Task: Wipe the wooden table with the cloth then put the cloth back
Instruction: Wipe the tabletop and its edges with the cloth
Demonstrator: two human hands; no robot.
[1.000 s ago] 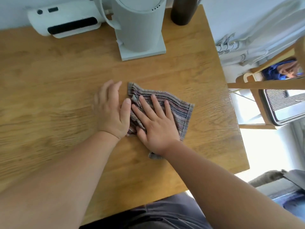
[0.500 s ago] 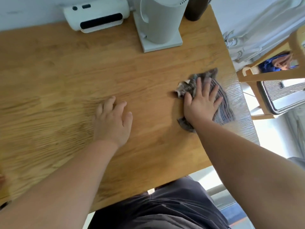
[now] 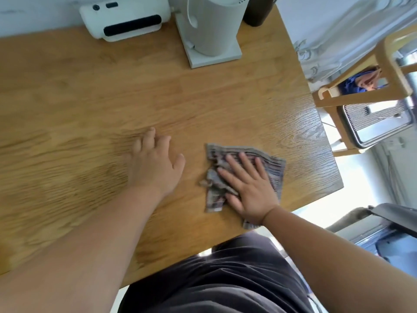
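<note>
A striped grey cloth lies crumpled on the wooden table, near its front right corner. My right hand presses flat on the cloth with straight, spread fingers. My left hand rests flat on the bare wood a short way left of the cloth, fingers relaxed, holding nothing.
At the back of the table stand a white appliance, a tall white kettle-like device on a square base and a dark cylinder. A wooden chair stands beyond the right edge. The table's front edge runs close under my right wrist.
My right hand has slid the cloth back from the far right edge toward me and to the left. The left hand has stayed on the wood.
</note>
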